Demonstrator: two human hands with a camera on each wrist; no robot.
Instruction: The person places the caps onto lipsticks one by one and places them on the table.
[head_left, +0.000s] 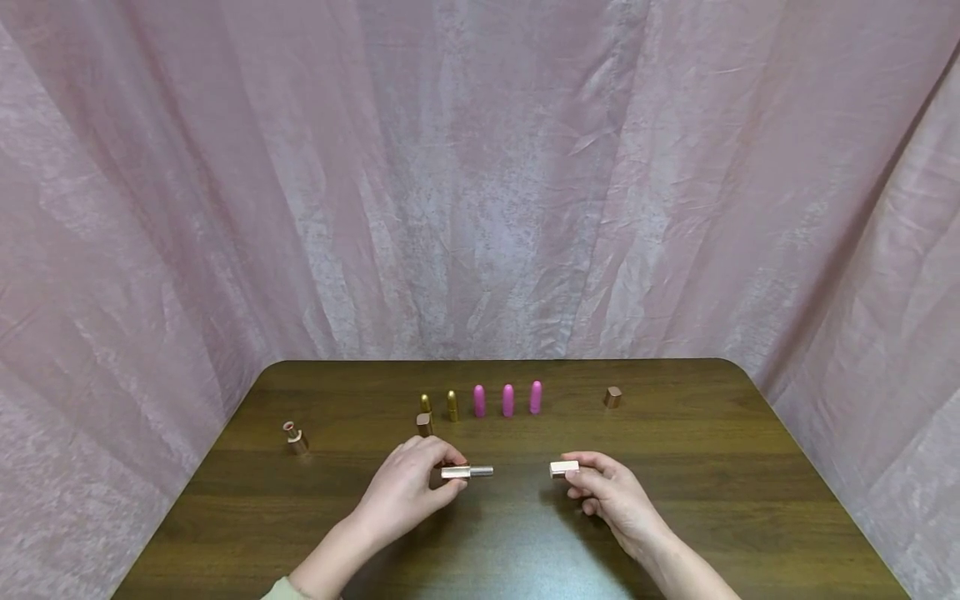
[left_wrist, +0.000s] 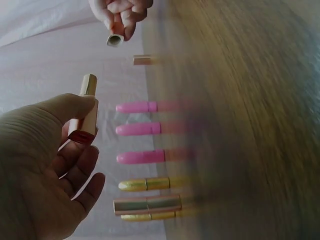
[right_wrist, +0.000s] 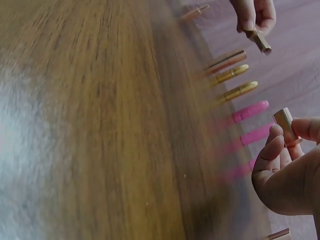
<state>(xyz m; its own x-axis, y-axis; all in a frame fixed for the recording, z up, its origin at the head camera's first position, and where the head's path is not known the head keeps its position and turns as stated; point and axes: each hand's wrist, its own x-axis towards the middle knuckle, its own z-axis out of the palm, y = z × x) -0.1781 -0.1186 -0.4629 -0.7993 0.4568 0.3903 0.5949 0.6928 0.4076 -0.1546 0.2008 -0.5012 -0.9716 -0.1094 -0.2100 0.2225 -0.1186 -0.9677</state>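
Note:
My left hand (head_left: 405,483) pinches a rose-gold lipstick base (head_left: 455,472) between thumb and fingers. Its narrower inner tube (head_left: 482,472) points right, toward the other hand. Across a gap, my right hand (head_left: 613,496) holds a matching lipstick cap (head_left: 564,469) by thumb and fingertips. In the left wrist view the hollow end of that cap (left_wrist: 115,41) faces the base. The two parts are apart, both raised above the table. Just beyond the left hand stands a closed rose-gold lipstick (head_left: 424,425).
Behind the hands, two gold bullet-shaped tubes (head_left: 452,406) and three pink ones (head_left: 508,401) stand upright in a row. An uncapped lipstick (head_left: 297,440) stands at left on the brown wooden table (head_left: 247,508). A loose cap (head_left: 612,397) is at back right. Pink curtains (head_left: 495,183) surround the table.

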